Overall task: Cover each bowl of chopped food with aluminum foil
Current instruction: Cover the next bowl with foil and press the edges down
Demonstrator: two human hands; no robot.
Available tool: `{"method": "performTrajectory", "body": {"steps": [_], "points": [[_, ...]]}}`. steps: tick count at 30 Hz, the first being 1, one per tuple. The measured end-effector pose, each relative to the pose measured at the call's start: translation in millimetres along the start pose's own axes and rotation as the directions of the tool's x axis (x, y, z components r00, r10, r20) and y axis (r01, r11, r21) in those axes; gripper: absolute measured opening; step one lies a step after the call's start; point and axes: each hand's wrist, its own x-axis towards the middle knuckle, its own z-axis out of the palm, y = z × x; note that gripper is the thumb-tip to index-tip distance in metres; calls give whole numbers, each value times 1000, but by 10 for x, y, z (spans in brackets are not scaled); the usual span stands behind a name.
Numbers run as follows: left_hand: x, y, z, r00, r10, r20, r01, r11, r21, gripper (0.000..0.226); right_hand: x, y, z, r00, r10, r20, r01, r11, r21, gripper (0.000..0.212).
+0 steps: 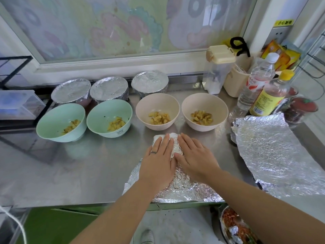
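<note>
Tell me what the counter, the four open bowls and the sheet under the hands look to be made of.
Counter: likely stainless steel, brushed; grey sheen with blurred reflections. Green bowls and beige bowls: matte, opaque pastel, perhaps plastic or glazed ceramic; the look cannot settle it. Sheet: aluminium foil, bright and crinkled with fine creases.
</note>
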Motion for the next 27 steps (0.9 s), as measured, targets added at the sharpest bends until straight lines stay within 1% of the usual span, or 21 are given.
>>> {"method": "performTrajectory", "body": {"steps": [2, 4, 6, 9, 14, 18, 20, 23, 27], "points": [[4, -4, 9, 1000, -8, -12, 8, 1000, -8, 78, 2, -13, -4, 1000, 7, -19, -7, 1000, 10, 82], [3, 4, 4, 999, -26, -46, 25, 999, -27, 74, 15, -16, 0, 999, 18, -37, -17, 999, 32, 72], [-3, 2, 18, 994, -51, -98, 45, 997, -65, 67, 26, -14, 12, 998, 29, -47, -26, 998, 52, 66], [0, -10, 39, 988, -62, -138, 49, 994, -98, 63, 41, -11, 27, 997, 46, -65, -42, 997, 62, 64], [-20, 6, 8, 980, -123, -153, 105, 987, -122, 66, 34, -30, 18, 995, 73, -71, -69, 996, 54, 64], [-26, 12, 2, 969, -186, -161, 159, 974, -164, 55, 33, -52, 4, 989, 139, -53, -135, 988, 75, 67], [-26, 22, -23, 960, -246, -134, 211, 950, -229, 53, 39, -60, -3, 983, 179, -43, -175, 980, 92, 67], [-29, 17, -55, 933, -341, -116, 279, 888, -366, 47, 49, -74, -20, 977, 211, -24, -208, 973, 100, 63], [-18, -35, -9, 905, -410, -114, 297, 799, -522, 40, 53, -88, -31, 974, 226, -6, -225, 969, 103, 58]]}}
